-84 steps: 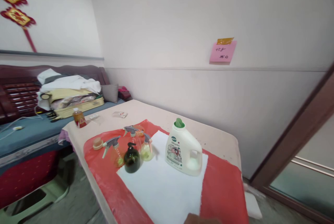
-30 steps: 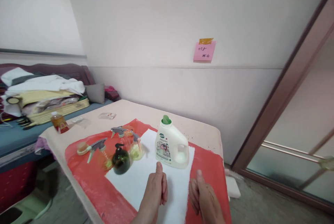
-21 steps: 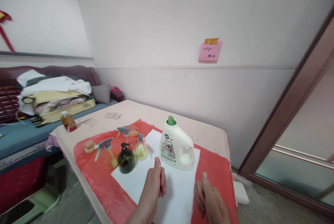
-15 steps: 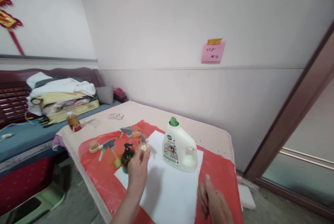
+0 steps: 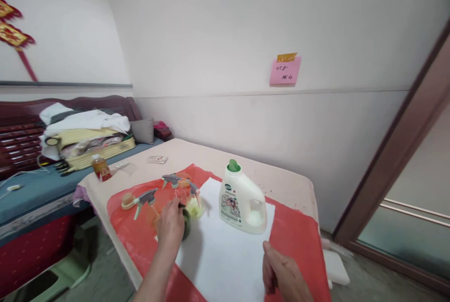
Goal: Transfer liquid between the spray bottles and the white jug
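My left hand is closed around the upper part of a dark green pump bottle; the hand hides much of it, and the tip of the black pump shows by the fingers. Just behind stands a clear spray bottle with yellowish liquid and a grey trigger. Two more spray bottles are near: one with a grey-and-white trigger to the left, another farther back. My right hand hovers over the front right, fingers curled, nothing visible in it. A white detergent jug with a green spout stands between the hands.
A white sheet lies over a red cloth on the table. A round brush rests at the left. Toward the back left are a drink bottle and a small packet. A red stool stands beside the table.
My left hand has moved left from beside the yellowish spray bottle onto the pump bottle. The pump bottle has shifted right and nearer me. My right hand has barely moved.
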